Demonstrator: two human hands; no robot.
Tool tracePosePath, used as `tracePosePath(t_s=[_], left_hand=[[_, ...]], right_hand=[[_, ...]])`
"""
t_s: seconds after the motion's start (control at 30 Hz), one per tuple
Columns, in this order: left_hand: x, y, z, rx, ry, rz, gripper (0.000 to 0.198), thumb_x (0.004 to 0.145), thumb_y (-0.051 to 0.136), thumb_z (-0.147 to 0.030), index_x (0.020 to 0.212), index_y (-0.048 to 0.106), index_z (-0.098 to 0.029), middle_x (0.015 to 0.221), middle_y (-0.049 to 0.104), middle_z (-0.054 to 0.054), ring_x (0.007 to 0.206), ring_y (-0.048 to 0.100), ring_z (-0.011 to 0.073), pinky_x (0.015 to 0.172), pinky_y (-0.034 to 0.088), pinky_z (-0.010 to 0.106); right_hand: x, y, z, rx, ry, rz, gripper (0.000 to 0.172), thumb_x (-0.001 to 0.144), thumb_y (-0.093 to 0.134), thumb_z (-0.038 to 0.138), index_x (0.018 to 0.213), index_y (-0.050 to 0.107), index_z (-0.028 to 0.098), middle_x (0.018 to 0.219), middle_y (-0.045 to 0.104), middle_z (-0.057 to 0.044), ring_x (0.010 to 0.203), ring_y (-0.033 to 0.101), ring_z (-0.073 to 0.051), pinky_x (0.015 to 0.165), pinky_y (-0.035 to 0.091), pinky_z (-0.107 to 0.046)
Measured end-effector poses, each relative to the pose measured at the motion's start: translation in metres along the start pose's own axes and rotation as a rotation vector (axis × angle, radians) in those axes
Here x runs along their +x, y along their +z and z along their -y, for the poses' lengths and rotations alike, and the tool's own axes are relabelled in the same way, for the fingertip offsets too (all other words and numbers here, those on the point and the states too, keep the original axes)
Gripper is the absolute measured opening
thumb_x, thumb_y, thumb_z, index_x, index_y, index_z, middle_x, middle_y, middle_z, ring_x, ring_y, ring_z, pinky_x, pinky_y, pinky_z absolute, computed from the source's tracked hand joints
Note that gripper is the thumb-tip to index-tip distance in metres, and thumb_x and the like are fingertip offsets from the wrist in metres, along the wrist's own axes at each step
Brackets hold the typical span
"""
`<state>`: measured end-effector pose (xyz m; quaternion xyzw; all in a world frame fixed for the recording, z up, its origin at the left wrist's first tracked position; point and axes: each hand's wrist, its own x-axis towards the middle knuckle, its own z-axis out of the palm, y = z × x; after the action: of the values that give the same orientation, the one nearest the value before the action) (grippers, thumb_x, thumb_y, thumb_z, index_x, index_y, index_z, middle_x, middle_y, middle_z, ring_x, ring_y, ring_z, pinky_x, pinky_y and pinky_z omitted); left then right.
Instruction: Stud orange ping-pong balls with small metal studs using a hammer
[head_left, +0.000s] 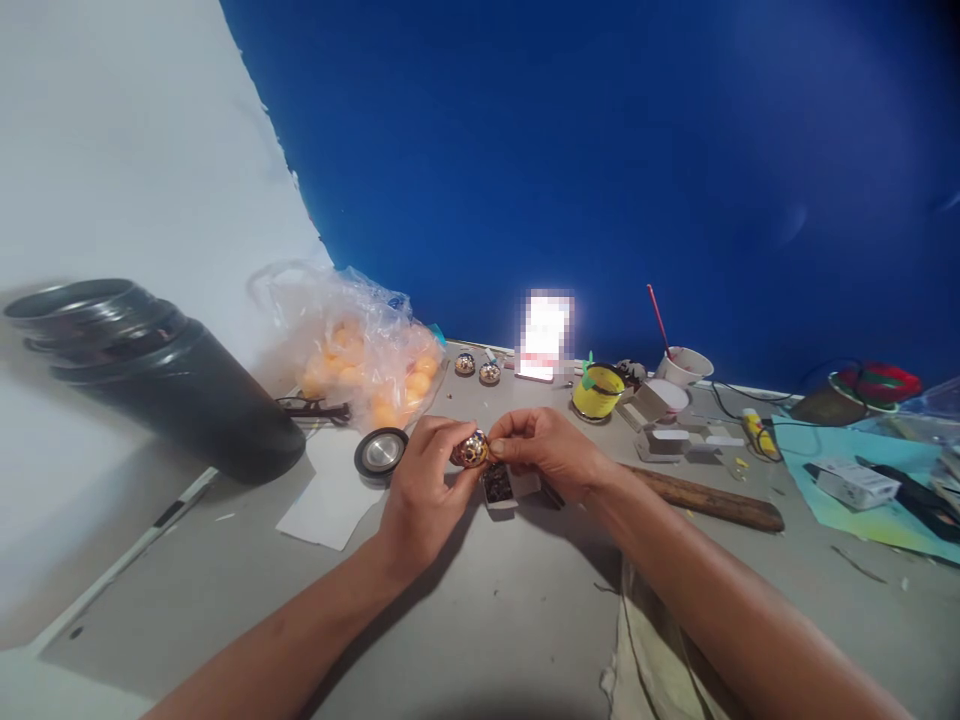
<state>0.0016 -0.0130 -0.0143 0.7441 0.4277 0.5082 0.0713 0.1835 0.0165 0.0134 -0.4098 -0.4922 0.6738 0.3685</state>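
My left hand [429, 490] grips a shiny, patterned metallic ball [471, 449] between thumb and fingers. On the ball's right side, my right hand [541, 452] has thumb and forefinger pinched together close against it; whatever lies in that pinch is too small to make out. Just below both hands sits a small open box [500, 492] filled with dark little bits. Two similar shiny balls, one left [465, 364] and one right [490, 373], rest farther back on the table.
A large dark flask [187, 390] leans at left, beside a plastic bag of orange balls [375, 370]. A round lid [381, 452] lies on white paper [319, 500]. To the right are a yellow cup [597, 393], a wooden stick [712, 500], a white cup [686, 367] and a cloth [660, 650].
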Motion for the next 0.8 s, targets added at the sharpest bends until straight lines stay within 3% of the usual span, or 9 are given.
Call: tracePosePath(t_s=[0.13,0.3,0.5,0.6,0.8], left_hand=[[0.0,-0.001,0.0,0.016,0.055,0.011,0.024,0.088,0.066,-0.013,0.108,0.066,-0.025,0.1,0.066,0.005,0.093,0.066,0.0201,0.083,0.055,0.033],[-0.002,0.003,0.0,-0.08,-0.025,0.037,0.025,0.086,0.071,-0.016,0.108,0.066,-0.024,0.098,0.063,0.004,0.088,0.064,0.0182,0.073,0.056,0.03],[-0.004,0.004,-0.001,-0.138,-0.099,0.078,0.021,0.084,0.072,-0.019,0.104,0.069,-0.023,0.097,0.064,0.003,0.086,0.064,0.0176,0.074,0.056,0.03],[-0.003,0.004,-0.005,-0.205,-0.216,0.1,0.024,0.08,0.074,-0.02,0.103,0.07,-0.023,0.098,0.064,0.003,0.089,0.065,0.0185,0.077,0.056,0.031],[0.002,0.004,-0.014,-0.478,-0.583,0.231,0.034,0.07,0.081,-0.024,0.102,0.07,-0.019,0.099,0.069,0.003,0.083,0.067,0.0174,0.075,0.055,0.031]], right_hand=[[-0.003,-0.001,0.005,-0.148,-0.07,-0.028,0.019,0.062,0.081,0.028,0.072,0.071,0.016,0.059,0.061,0.003,0.054,0.047,-0.008,0.052,0.034,-0.023],[-0.004,-0.001,0.009,-0.231,-0.055,0.003,0.01,0.068,0.073,0.023,0.074,0.068,0.017,0.06,0.061,0.004,0.053,0.048,-0.008,0.049,0.036,-0.021],[-0.005,-0.004,0.014,-0.345,-0.028,0.035,0.007,0.071,0.07,0.018,0.075,0.064,0.017,0.061,0.06,0.005,0.051,0.051,-0.008,0.047,0.04,-0.02],[-0.004,-0.01,0.012,-0.385,-0.038,0.074,0.011,0.073,0.071,0.022,0.081,0.064,0.018,0.065,0.063,0.004,0.053,0.054,-0.009,0.047,0.042,-0.02],[-0.003,-0.019,0.012,-0.492,-0.062,0.128,0.018,0.077,0.072,0.031,0.085,0.061,0.02,0.07,0.066,0.003,0.061,0.056,-0.011,0.051,0.041,-0.02]])
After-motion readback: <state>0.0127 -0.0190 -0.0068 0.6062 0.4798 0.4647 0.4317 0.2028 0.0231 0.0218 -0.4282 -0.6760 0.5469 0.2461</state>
